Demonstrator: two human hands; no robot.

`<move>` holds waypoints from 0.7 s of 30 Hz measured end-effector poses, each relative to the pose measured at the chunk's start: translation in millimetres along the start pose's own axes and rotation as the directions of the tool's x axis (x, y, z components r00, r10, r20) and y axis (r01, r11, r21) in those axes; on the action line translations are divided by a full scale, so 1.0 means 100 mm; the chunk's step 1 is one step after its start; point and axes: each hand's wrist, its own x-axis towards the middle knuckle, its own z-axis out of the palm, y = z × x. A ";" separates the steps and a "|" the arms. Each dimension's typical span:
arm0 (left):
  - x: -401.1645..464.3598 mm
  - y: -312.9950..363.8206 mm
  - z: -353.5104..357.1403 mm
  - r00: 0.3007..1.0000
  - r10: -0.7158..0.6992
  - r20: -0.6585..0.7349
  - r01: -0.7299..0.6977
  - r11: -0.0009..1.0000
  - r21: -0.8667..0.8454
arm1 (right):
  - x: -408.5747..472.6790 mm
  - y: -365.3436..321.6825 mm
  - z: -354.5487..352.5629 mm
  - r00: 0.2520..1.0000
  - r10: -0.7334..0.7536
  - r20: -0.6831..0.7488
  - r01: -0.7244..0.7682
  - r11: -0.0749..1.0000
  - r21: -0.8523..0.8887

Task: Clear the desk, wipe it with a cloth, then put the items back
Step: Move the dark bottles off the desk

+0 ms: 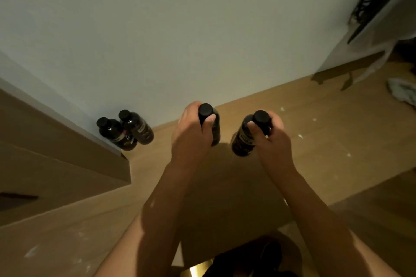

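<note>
Cabinet [56, 164] at far left, pale wood, its corner jutting toward the middle of the view. Two dark bottles [125, 129] with black caps stand on the wooden floor [315, 130] in the nook where the cabinet meets the white wall [180, 29]; the pair touch each other, labels partly legible but too blurred to read.

Left hand [191, 135] next, fingers and thumb wrapped round the neck of a dark bottle [212, 128], just under its black cap. Bottle upright; whether its base touches the floor cannot be told.

Right hand [271, 137] just beside, clamped the same way on the neck of a second bottle [244, 139], thumb across the front below the cap. This bottle tilts slightly, base toward the left. The two held bottles are near each other, not touching, well apart from the pair by the wall.

Floor carries scattered white flecks. Crumpled pale cloth [403, 93] lies at far right on the floor. Dark curved metal frame [371, 2] hangs at upper right against the wall.
</note>
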 end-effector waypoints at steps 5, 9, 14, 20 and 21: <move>-0.12 0.72 0.60 0.988 0.062 0.140 -0.061 0.998 -0.009 | -0.11 0.14 -0.88 0.986 0.035 -0.165 -0.030 0.999 0.034; -0.36 1.41 1.23 0.960 0.208 0.188 -0.209 0.978 -0.015 | -0.29 0.33 -1.75 0.958 0.060 -0.279 -0.048 0.998 0.049; -0.74 2.34 2.07 0.906 0.325 0.272 -0.324 0.945 -0.052 | -0.61 0.72 -2.95 0.895 0.077 -0.439 -0.105 0.994 -0.038; -1.18 3.34 2.96 0.802 0.463 0.377 -0.443 0.885 -0.145 | -1.02 1.13 -4.21 0.767 0.118 -0.631 -0.170 0.985 -0.022; -1.24 3.50 3.09 0.776 0.489 0.397 -0.464 0.870 -0.165 | -1.08 1.18 -4.38 0.742 0.113 -0.661 -0.172 0.985 -0.024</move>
